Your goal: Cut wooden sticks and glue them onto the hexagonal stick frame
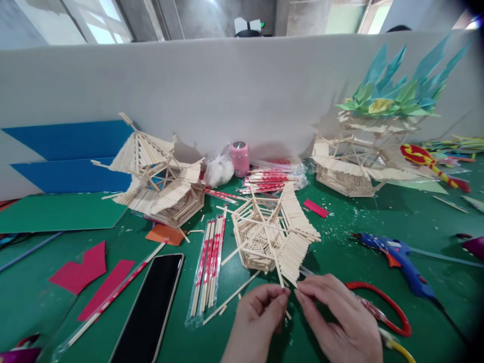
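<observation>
A many-sided chopstick model [252, 257] stands in front of me, built of stacked sticks with spokes across its top. Two slatted roof panels [295, 252] fill its right side. My left hand [259, 320] is closed, thumb and finger pinching the near end of a spoke stick [278, 267]. Beside it, my right hand [338, 320] is also closed in a pinch at the lower corner of the nearer panel; its fingertips hide whatever is between them. Left of the model lie wrapped chopsticks [207, 267] with red markings, and a loose stick [232, 297].
Two larger stick models stand behind, a roofed one [162, 186] left and one [344, 166] with paper leaves right. A blue glue gun [401, 259] and red-handled tool [404, 312] lie right. A phone [151, 307], red paper [81, 267] and pink flask [240, 159] are also on the table.
</observation>
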Available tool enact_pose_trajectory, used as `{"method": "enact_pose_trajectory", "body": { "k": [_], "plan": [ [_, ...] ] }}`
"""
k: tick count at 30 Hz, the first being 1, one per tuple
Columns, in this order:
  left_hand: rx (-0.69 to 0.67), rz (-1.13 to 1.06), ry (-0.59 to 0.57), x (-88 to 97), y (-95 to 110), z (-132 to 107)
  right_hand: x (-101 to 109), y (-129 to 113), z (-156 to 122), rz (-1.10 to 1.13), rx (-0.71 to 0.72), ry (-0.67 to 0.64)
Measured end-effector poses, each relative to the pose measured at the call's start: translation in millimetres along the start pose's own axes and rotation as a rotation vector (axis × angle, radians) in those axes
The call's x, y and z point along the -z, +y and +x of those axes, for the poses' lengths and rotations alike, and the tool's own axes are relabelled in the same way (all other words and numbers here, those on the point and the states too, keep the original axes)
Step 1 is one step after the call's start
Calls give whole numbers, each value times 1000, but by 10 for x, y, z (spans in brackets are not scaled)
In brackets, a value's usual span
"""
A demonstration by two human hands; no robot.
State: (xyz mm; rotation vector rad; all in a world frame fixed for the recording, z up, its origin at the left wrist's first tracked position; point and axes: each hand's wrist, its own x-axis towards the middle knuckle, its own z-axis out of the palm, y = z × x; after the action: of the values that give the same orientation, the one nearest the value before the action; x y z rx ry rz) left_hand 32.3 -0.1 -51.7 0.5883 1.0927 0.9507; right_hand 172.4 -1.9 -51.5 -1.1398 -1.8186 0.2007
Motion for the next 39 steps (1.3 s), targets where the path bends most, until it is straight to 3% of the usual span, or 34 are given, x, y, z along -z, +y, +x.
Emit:
{"method": "enact_pose_trajectory", "body": {
  "k": [16, 23, 39],
  "plan": [
    [19, -187, -110, -106, 49, 52, -90, 0, 13, -114, 35, 44],
    [7, -233, -83, -121, 63, 77, -67, -8, 91, -119, 90, 27],
    [42, -236, -43, -140, 58, 123, -75, 42, 72, -60, 33, 4]
  ]
}}
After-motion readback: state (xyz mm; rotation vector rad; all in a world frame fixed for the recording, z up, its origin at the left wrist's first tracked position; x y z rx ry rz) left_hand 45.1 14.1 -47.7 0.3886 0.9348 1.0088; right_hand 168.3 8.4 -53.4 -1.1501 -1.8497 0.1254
